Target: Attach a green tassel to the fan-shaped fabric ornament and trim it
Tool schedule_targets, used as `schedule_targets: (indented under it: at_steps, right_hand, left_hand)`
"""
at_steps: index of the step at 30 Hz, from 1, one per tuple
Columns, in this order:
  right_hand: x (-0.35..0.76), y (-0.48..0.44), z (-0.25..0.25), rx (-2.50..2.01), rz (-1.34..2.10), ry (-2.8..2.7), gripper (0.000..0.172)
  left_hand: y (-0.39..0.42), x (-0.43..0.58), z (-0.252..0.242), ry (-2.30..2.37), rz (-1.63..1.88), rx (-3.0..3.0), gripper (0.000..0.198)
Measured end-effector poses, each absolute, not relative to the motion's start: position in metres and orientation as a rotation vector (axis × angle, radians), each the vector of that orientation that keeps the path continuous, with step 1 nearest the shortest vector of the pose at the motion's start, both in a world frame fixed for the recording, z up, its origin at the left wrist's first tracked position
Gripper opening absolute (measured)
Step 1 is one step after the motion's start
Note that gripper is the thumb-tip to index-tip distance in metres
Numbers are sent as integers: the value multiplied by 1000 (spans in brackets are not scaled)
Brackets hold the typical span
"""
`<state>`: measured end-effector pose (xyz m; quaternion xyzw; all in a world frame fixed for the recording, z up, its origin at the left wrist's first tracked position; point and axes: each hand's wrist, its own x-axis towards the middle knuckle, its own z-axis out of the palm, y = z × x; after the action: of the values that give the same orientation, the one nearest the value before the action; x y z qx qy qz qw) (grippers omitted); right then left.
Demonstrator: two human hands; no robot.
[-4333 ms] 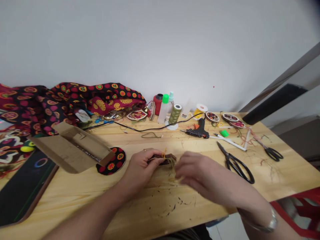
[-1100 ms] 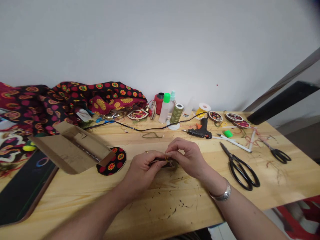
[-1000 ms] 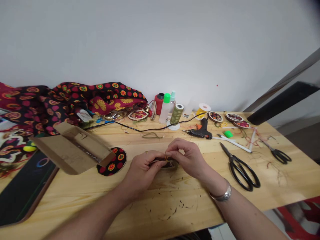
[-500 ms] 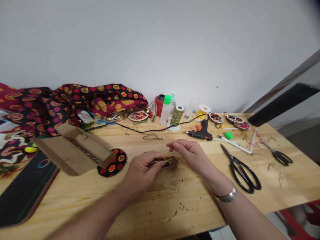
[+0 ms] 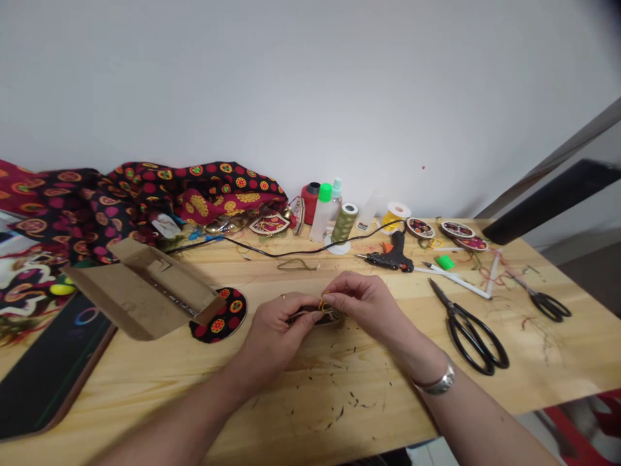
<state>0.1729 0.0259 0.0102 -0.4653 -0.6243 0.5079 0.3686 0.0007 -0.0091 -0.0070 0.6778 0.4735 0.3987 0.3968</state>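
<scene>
My left hand (image 5: 284, 327) is closed round a small dark ornament (image 5: 330, 316) with a pale cut-out edge, thumb on top; much of the piece is hidden by the fingers. A yellow cord (image 5: 323, 304) rises from its upper side. Pinched together, the fingertips of my right hand (image 5: 361, 301) grip that cord just above the ornament, close to my left thumb. Dark scraps (image 5: 339, 411) are scattered on the wooden table (image 5: 252, 414) below both hands.
Black-handled scissors (image 5: 473, 333) and a glue gun (image 5: 391, 255) lie to the right, with smaller scissors (image 5: 548, 304) beyond. An open cardboard box (image 5: 145, 291) and patterned fabric round (image 5: 223, 317) are on the left. Thread spools (image 5: 345, 223) and bottles (image 5: 321, 213) stand along the wall.
My right hand has come down and slightly left, bringing its fingertips closer to the ornament and my left thumb. The left hand keeps its hold in nearly the same place.
</scene>
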Motion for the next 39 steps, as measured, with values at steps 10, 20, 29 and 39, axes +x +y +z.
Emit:
schedule_targets:
  at_steps: [10,20,29,39]
  right_hand:
    - [174,25,10,-1151,1152,-1731,10]
    - [176,25,9,-1152,1020,-1789,7]
    - [175,20,7,-917,860,-1895,8]
    - [174,20,7,-986,1042,-1815,9]
  left_hand:
    - [-10,1,-7,1200,1006,1691,20]
    - [-8,1,-10,1205,1051,1682,20]
    - [-10,1,-7,1222,1030,1692,18]
    - [-9,1,-8,1192,1015,1716,19]
